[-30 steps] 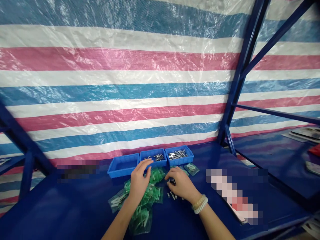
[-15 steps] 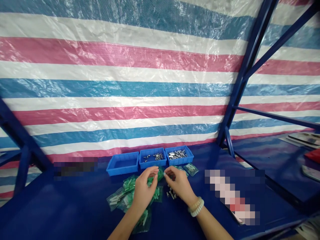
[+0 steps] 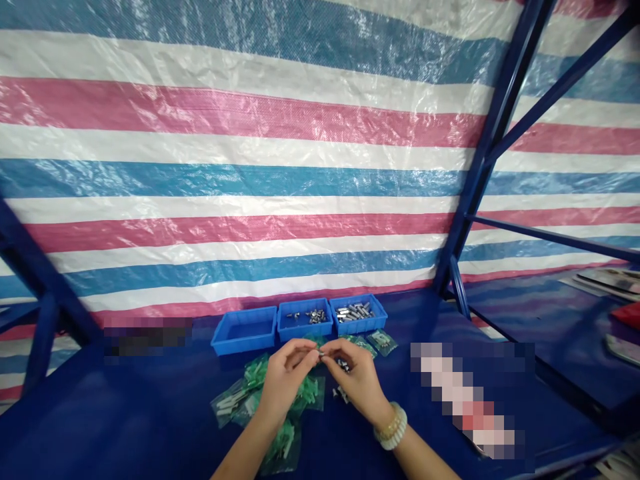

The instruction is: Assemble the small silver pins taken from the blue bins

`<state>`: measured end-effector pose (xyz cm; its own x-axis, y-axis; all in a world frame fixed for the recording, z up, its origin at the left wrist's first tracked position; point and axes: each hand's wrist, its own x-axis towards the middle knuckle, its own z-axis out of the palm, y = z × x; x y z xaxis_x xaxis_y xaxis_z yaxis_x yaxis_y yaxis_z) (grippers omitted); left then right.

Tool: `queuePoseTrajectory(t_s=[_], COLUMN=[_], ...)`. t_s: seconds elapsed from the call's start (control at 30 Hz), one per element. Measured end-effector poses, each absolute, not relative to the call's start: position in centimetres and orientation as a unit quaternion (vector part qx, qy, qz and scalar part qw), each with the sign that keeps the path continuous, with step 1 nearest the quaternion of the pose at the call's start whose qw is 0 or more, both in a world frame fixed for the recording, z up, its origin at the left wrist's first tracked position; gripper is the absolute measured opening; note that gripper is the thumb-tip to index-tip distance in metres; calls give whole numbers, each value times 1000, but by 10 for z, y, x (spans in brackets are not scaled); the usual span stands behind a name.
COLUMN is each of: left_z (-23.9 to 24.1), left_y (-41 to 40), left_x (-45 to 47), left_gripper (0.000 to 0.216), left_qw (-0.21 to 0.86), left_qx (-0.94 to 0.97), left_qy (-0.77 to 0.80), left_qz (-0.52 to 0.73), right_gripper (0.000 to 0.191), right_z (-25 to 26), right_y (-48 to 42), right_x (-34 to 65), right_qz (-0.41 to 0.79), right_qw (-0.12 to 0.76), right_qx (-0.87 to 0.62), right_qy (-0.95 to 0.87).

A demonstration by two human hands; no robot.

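My left hand and my right hand meet fingertip to fingertip over the table, in front of the blue bins. Thumb and fingers are pinched on both; whatever sits between them is too small and too covered to name. A bit of green-tinted plastic shows just behind the fingertips. Under and beside my left hand lie several clear bags with green and white pieces. Small metal parts lie loose by my right hand, partly hidden by it. Past that hand is a small filled clear bag.
Three blue bins stand in a row at the back: the left bin, the middle bin with small metal fittings, and the right bin with metal cylinders. Blue frame posts rise at the sides before a striped tarp.
My hands have come together; the gap between their fingertips has closed. The right hand has shifted slightly left and down. Bins and bags look unmoved apart from a small camera shift.
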<state>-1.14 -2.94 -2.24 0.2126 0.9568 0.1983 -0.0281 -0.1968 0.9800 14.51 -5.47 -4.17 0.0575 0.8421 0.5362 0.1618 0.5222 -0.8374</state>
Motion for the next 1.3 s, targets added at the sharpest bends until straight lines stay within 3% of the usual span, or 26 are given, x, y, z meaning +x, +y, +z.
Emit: queuePoseTrajectory(t_s=[0.23, 0.37, 0.67, 0.9, 1.1, 1.3], left_z=[-20, -19, -27, -26, -8, -12], left_y=[-31, -35, -33, -30, 27, 50], left_x=[-7, -7, -6, -9, -10, -15], left_gripper=[36, 28, 14, 12, 15, 29], left_qw=[553, 558, 439, 331, 204, 109], left_qx=[564, 571, 635, 691, 729, 759], left_qy=[364, 361, 376, 367, 377, 386], left_qz=[494, 483, 513, 528, 534, 512], right_gripper=[11, 9, 17, 18, 22, 24], right_z=[-30, -28, -29, -32, -41, -48], right_y=[-58, -58, -58, -58, -46, -32], right_x=[152, 154, 149, 141, 155, 173], right_qz=[162, 154, 212, 352, 309, 223], right_qw=[619, 636, 598, 549, 570, 529], right_qx=[-414, -410, -422, -374, -415, -493], right_qy=[-647, -635, -647, -659, -639, -654])
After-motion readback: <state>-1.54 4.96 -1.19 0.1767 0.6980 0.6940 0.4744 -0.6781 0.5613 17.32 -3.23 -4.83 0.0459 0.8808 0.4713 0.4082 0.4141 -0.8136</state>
